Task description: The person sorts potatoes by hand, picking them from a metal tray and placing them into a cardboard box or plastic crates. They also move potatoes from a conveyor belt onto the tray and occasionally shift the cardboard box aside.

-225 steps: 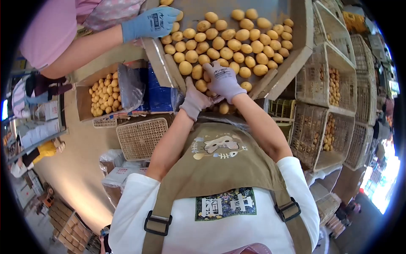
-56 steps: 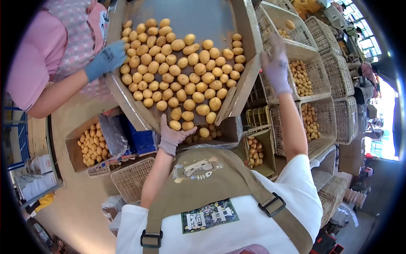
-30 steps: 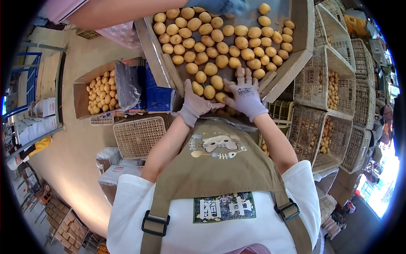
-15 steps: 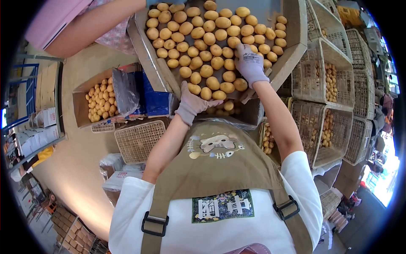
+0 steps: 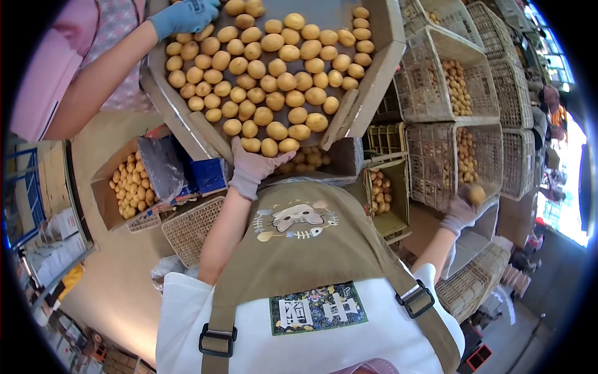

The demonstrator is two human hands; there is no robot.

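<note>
Fruit [image 5: 477, 194] leaves the tray [image 5: 374, 75]: right hand [image 5: 460, 214], reaching in a moment ago, now grips it by the baskets [image 5: 436, 168]; left hand [image 5: 252, 165] stays spread at the tray's mouth.

Daylit, bright and even overall; the strongest light enters through the opening [image 5: 570, 187] at the far right, where exposure clips to white with no detail. The tray [image 5: 165, 100] and its potatoes [image 5: 274, 81] read sharp, with soft, short shadows between them and no hard glare, while the box [image 5: 346, 159] under the tray's mouth sits in shade. Heavy fisheye: there is a black circular vignette in every corner, the baskets [image 5: 423, 81] and floor bow toward the rim, and the right hand [image 5: 461, 213] with its potato [image 5: 477, 194] near the edge is soft and slightly smeared.
</note>
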